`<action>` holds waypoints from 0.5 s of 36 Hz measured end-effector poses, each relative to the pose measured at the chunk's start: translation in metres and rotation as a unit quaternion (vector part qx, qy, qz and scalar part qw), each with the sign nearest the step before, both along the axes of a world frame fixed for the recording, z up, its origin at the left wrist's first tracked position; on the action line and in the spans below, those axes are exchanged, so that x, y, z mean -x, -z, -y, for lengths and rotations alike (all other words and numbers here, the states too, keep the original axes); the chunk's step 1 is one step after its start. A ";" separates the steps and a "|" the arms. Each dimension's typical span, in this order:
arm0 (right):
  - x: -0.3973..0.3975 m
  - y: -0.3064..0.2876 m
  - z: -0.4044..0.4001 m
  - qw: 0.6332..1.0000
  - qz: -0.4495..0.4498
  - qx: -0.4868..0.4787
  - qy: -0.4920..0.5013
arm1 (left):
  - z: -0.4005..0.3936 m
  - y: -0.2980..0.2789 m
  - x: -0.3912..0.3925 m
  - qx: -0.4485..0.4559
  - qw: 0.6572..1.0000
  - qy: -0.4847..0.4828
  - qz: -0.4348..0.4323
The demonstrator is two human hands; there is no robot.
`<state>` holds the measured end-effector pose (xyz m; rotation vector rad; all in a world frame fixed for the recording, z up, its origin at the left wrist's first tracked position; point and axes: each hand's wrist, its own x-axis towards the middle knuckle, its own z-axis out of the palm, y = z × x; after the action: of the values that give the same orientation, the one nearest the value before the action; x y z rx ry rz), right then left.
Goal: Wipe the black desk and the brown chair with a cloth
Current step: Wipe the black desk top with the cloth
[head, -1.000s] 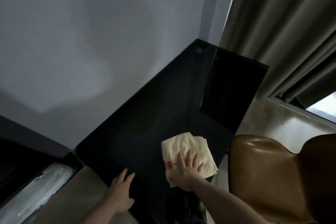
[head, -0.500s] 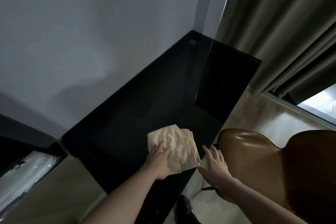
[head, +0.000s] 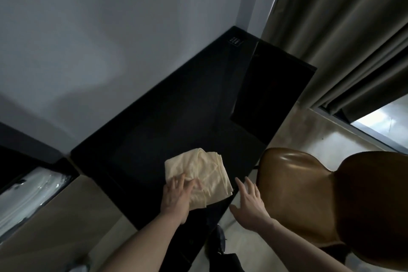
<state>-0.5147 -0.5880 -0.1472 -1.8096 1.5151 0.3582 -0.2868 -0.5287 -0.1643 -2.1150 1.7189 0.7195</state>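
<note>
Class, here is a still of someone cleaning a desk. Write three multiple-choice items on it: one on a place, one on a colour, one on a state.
1. Where does the cloth lie?
A. on the chair
B. on the black desk
C. on the floor

2. What colour is the chair?
A. brown
B. white
C. blue

3. How is the right hand?
A. gripping the cloth
B. closed in a fist
C. open, holding nothing

Answers: 1 B, the left hand presses it on the desktop; 2 A, glossy brown seat; 3 C, fingers spread beside the cloth.
</note>
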 end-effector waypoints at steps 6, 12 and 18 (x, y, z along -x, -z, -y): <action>-0.050 -0.004 -0.038 1.000 0.023 0.002 0.004 | -0.058 -0.004 -0.047 -0.044 0.998 0.006 0.045; -0.085 -0.002 -0.083 0.999 0.034 -0.005 0.023 | -0.097 0.000 -0.086 -0.071 0.995 0.006 0.071; -0.096 -0.003 -0.115 0.999 0.022 -0.018 0.017 | -0.120 -0.008 -0.103 -0.113 0.990 -0.013 0.087</action>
<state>-0.4188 -0.4734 -0.1442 -1.7512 1.4970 0.3254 -0.1840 -0.4084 -0.1560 -1.9851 1.4491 0.6792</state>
